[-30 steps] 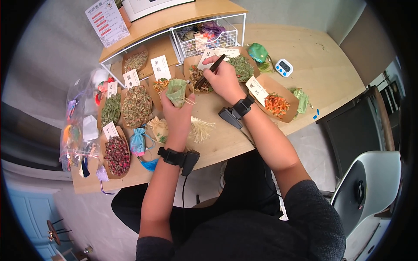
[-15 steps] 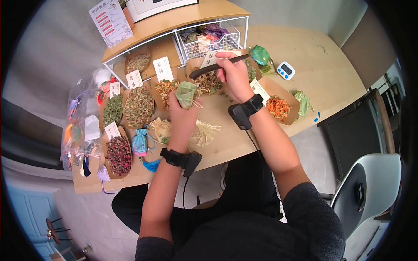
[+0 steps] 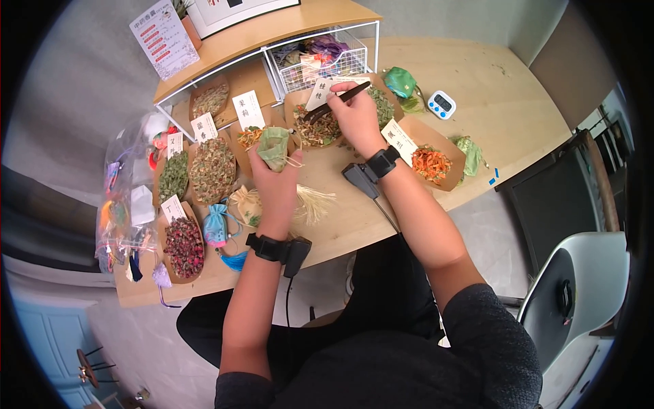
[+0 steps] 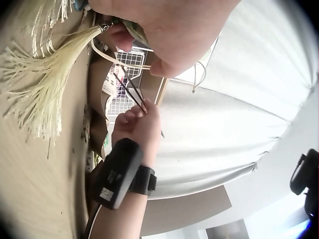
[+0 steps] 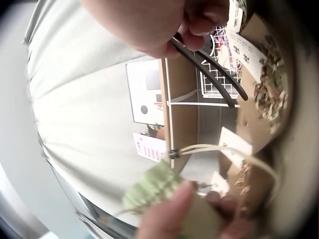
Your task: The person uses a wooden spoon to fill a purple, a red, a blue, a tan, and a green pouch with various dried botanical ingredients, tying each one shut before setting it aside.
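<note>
My left hand [image 3: 276, 187] holds a small pale green drawstring pouch [image 3: 274, 147] upright, its gathered mouth facing up and a cream cord looping off its side. A long cream tassel [image 4: 52, 74] hangs below this hand in the left wrist view. With my right hand [image 3: 360, 124] I grip dark tweezers [image 5: 212, 74], whose two slim arms stand slightly apart in the right wrist view. In the head view their tips are over the brown paper tray of chopped dried herbs [image 3: 325, 131]. Nothing shows between the tips.
Paper trays with orange dried petals [image 3: 430, 165], dried rosebuds [image 3: 184, 249] and green leaves [image 3: 174, 177] surround the hands, with label cards. A blue pouch [image 3: 216, 225] lies front left. Behind stand a wooden shelf [image 3: 272, 34] and a wire basket [image 3: 351, 63]; a white timer [image 3: 441, 105] sits right.
The tweezers first point down by the herb tray, then swing level towards the pouch, and now tilt down over the herbs again. The left hand keeps its hold on the pouch.
</note>
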Motion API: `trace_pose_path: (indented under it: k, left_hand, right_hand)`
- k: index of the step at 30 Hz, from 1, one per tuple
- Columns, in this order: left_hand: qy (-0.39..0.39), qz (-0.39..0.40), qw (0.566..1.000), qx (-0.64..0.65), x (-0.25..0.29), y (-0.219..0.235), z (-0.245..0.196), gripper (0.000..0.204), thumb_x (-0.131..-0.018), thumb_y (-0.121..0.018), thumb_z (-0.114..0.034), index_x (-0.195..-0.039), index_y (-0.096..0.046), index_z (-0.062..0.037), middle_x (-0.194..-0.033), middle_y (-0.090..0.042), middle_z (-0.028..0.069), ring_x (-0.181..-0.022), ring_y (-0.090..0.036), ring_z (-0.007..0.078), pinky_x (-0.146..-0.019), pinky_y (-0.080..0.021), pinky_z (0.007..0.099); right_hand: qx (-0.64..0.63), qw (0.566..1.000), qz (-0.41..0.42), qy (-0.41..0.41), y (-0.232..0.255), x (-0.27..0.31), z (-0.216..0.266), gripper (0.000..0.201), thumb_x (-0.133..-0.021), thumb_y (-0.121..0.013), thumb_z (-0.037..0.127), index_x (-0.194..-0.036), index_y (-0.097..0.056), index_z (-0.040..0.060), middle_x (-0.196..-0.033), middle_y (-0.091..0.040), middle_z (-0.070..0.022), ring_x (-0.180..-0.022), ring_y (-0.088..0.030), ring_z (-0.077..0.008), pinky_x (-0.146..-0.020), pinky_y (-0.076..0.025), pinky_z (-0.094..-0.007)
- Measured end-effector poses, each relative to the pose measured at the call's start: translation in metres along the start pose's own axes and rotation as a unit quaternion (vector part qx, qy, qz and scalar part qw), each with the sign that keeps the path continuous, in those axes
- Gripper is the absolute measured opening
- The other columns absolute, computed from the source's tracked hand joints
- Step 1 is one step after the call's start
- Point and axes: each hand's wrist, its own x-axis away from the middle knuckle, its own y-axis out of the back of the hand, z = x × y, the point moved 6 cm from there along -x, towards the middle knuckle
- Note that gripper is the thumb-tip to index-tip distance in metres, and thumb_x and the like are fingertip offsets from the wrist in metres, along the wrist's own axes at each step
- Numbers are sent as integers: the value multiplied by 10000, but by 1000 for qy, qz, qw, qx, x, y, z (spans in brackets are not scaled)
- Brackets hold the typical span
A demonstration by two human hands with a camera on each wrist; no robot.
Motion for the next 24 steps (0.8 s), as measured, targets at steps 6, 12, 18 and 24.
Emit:
trace_pose_path:
  k: [6,12,18,24]
  left_hand:
    - [-6,-6,1000,-15,2,0,-11,555,-839,-821,-142,-1255,-469,-34,-1100,-569,37,-977,-542,123,-850,-485,295]
    - [-18,5,1000,-6,0,0,-7,517,-850,-813,-148,-1224,-474,-36,-1089,-567,36,-968,-540,122,-835,-485,293]
    - [-11,13,1000,5,2,-2,-10,514,-852,-810,-147,-1226,-474,-35,-1094,-571,42,-981,-549,130,-849,-486,301]
    - [-15,4,1000,0,-1,0,0,518,-848,-809,-140,-1232,-478,-31,-1097,-589,46,-974,-563,132,-844,-493,298]
  right_hand:
    - [140,988,24,58,-6,11,13,237,-898,-702,183,-1070,-672,22,-680,-611,-46,-607,-558,-134,-593,-475,-308]
    - [155,984,21,83,-9,12,10,221,-888,-689,150,-1064,-675,18,-694,-644,-74,-616,-597,-154,-601,-492,-324]
    - [152,984,22,85,-10,14,13,211,-848,-683,102,-1031,-661,-1,-692,-654,-141,-637,-659,-284,-644,-530,-389]
    - [64,995,1,73,-3,10,14,197,-876,-667,99,-1047,-648,2,-661,-634,-73,-567,-606,-156,-540,-482,-305]
